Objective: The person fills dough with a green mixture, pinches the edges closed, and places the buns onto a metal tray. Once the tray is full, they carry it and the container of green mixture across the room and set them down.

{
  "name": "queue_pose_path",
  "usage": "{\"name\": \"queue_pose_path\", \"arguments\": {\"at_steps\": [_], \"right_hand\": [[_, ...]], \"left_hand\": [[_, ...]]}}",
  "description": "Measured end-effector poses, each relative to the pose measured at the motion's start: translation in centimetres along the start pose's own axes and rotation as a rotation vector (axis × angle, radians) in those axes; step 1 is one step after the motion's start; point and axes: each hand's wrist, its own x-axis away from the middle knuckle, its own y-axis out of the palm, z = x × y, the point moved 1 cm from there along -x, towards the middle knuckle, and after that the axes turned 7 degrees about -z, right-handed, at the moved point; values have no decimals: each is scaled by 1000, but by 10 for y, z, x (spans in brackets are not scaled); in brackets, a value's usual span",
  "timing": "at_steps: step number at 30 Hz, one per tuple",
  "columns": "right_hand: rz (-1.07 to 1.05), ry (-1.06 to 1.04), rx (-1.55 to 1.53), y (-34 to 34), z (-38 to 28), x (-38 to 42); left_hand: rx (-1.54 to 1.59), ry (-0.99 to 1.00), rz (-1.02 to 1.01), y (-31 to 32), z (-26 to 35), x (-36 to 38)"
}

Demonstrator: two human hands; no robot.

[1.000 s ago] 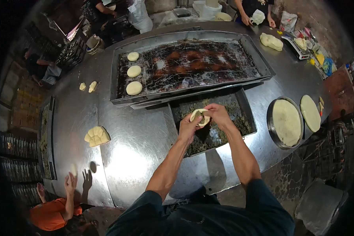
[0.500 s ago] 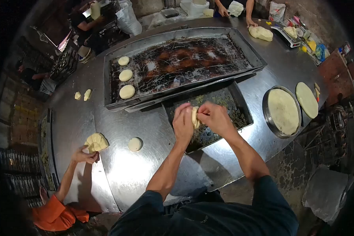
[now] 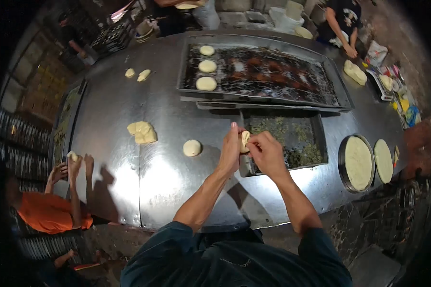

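A small folded piece of dough [image 3: 244, 139] is held upright between my two hands, above the near left end of a dark low pan. My left hand [image 3: 230, 150] supports it from the left, thumb and fingers pointing up. From the right, the fingertips of my right hand [image 3: 267, 152] pinch its edge. Part of the dough is hidden behind the fingers. A smooth round dough ball [image 3: 192, 148] sits on the metal table just left of my left hand.
Beyond my hands stands a large baking tray [image 3: 268, 98] with several flattened dough rounds [image 3: 206, 83] at its left. A dough lump [image 3: 142, 132] lies left, near a person in orange [image 3: 50, 210]. Dough discs [image 3: 358, 162] lie right. Another person [image 3: 342, 24] stands at the back.
The view has swung, so the table's things appear farther right. My fingers still work the same dough piece. The person in orange has left the lump and holds a small dough piece farther left.
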Motion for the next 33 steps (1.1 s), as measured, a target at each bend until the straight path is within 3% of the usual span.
{"name": "queue_pose_path", "arguments": {"at_steps": [2,4,7,10,12,14,16,18,20,22,24,25,26,27,28,30,31,32,33], "right_hand": [[-127,338,-352,-1,-26,-16],[-124,338,-418,12,-56,-28],[-85,-136,-112,59,-77,-21],[-115,-322,89,86,-144,6],[-225,-268,108,96,-169,29],[-415,-249,87,101,-174,54],[-572,-228,126,119,-158,90],[-660,-150,229,150,-124,139],[-589,-133,261,157,-117,157],[-771,-37,379,151,-127,140],[-1155,143,442,127,-155,90],[-586,-67,27,121,-139,96],[-500,-8,15,100,-174,57],[-320,-81,53,88,-192,35],[-260,-38,43,84,-198,25],[-111,-160,283,124,-177,38],[-260,-38,344,176,-148,64],[-541,17,393,229,-100,108],[-506,-18,372,230,-105,109]], "left_hand": [[6,50,31,-19,17,18],[-359,119,-2,-50,23,33],[-288,128,76,-85,38,52],[-64,138,142,-125,39,88],[209,24,164,-141,30,128],[240,-157,132,-167,11,171],[-117,-427,-42,-193,2,214],[-337,-343,34,-241,-19,238],[-332,-208,130,-290,-20,260],[-334,-143,301,-302,12,283],[-303,-68,467,-325,24,297],[-297,-41,519,-337,26,304],[-292,-7,576,-347,29,308],[-278,0,619,-351,32,311],[-284,-3,626,-353,33,312],[-275,-39,649,-355,35,309],[-269,-14,620,-349,36,304],[-272,-12,628,-342,36,297],[-294,-19,577,-333,37,288]]}}
